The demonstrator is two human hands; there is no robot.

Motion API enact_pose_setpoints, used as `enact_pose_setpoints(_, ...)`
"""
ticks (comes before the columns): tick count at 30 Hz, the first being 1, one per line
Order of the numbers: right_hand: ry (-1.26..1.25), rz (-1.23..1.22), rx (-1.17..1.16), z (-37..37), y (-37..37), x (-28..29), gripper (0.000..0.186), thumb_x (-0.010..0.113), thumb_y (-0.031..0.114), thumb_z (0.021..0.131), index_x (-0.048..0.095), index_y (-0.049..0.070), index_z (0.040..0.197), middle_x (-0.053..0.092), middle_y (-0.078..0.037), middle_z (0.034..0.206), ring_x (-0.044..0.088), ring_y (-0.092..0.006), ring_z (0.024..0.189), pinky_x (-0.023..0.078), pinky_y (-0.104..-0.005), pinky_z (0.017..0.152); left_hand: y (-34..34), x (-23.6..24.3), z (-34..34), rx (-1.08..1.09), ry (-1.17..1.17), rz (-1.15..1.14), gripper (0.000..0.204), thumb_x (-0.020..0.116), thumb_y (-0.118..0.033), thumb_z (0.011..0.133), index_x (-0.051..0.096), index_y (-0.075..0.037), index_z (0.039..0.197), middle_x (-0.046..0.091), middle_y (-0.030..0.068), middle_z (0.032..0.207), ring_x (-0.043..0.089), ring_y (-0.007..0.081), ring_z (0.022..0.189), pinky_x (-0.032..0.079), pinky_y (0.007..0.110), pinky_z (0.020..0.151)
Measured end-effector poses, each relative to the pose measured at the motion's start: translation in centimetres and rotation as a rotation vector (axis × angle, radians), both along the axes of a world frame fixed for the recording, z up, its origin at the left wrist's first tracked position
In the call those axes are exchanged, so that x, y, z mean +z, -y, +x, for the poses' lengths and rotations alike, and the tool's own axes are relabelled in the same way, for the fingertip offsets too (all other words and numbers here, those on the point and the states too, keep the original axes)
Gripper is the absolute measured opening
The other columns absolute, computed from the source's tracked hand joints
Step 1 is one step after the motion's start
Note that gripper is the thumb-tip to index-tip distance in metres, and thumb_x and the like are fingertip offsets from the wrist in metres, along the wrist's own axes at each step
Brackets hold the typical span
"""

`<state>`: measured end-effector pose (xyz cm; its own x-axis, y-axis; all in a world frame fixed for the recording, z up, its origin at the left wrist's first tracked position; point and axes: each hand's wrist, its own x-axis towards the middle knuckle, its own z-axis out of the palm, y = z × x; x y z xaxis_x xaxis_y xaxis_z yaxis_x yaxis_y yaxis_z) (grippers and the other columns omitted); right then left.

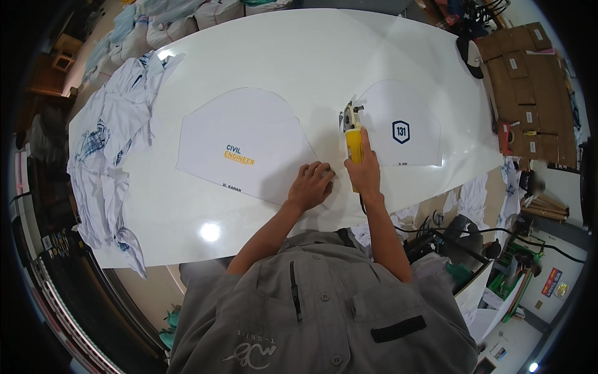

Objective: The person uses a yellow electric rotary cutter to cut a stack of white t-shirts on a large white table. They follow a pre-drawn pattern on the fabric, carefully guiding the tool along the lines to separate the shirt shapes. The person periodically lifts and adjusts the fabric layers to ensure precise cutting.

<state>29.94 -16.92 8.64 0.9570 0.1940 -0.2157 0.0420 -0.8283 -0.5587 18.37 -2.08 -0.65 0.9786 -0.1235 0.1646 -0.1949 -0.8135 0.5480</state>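
Observation:
My right hand is wrapped around the yellow body of an electric rotary fabric cutter. The cutter's metal head points away from me, beside the left edge of a white fabric piece with a dark blue printed badge. To the left lies a larger white fabric piece with blue and yellow printing. My left hand rests at its lower right corner, fingers curled in; what lies under them, if anything, is hidden. Both pieces lie flat, with curved tops.
A glossy white table carries the work. Crumpled white cloth with blue marks hangs over its left edge. A cap lies at the far right, near brown cardboard. The cutter's black cord trails right. Bulging sacks stand behind.

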Motion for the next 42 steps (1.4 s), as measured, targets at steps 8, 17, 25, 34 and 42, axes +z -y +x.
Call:
enact_pose_setpoints(8,-0.062,0.299,-0.042,1.9,1.5,0.1,0.103,0.071,0.003,0.08,0.026,0.02,0.172,0.061,-0.027,0.14,0.066,-0.0392,0.115,0.054,-0.0441,0.099,0.9,0.2,0.6,0.036,-0.049,-0.011,0.042,0.073,-0.025,0.093,0.063,-0.013,0.132,0.056,0.0075,0.14,0.049,0.0316,0.137,0.038,0.055,0.113)
enact_pose_setpoints(17,-0.154,0.635,-0.26,-0.1,12.8,5.4,0.102,0.069,-0.006,0.081,0.027,0.016,0.172,0.055,-0.019,0.154,0.064,-0.0279,0.122,0.054,-0.0386,0.103,7.2,1.3,2.8,0.147,-0.072,0.195,0.057,0.069,-0.043,0.098,0.063,-0.011,0.145,0.034,0.0073,0.174,0.022,0.0324,0.161,0.015,0.065,0.126)
enact_pose_setpoints(25,0.022,0.667,-0.534,1.3,25.2,7.8,0.102,0.067,-0.008,0.081,0.026,0.014,0.172,0.058,-0.015,0.144,0.064,-0.0211,0.108,0.057,-0.0347,0.092,17.7,2.0,3.0,-0.643,-0.131,-0.071,0.038,0.068,-0.044,0.1,0.077,-0.008,0.11,0.055,0.0136,0.155,0.043,0.034,0.151,0.027,0.063,0.124)
enact_pose_setpoints(34,0.025,0.374,-0.516,-2.1,34.4,5.4,0.098,0.069,0.0,0.081,0.032,0.016,0.17,0.063,-0.021,0.145,0.065,-0.0252,0.12,0.055,-0.0377,0.1,5.5,-2.0,17.1,0.305,-0.201,0.495,0.072,0.045,-0.052,0.111,0.029,-0.015,0.171,0.021,0.0062,0.18,0.016,0.0329,0.166,0.008,0.069,0.13)
enact_pose_setpoints(42,-0.084,0.057,-0.145,-6.4,32.4,1.9,0.097,0.075,0.013,0.081,0.037,0.025,0.169,0.066,-0.024,0.118,0.067,-0.0426,0.105,0.054,-0.0483,0.093,-2.3,0.8,13.2,0.334,-0.198,0.583,0.075,0.042,-0.056,0.111,0.028,-0.013,0.171,0.015,0.008,0.181,0.009,0.0341,0.167,0.001,0.068,0.13)
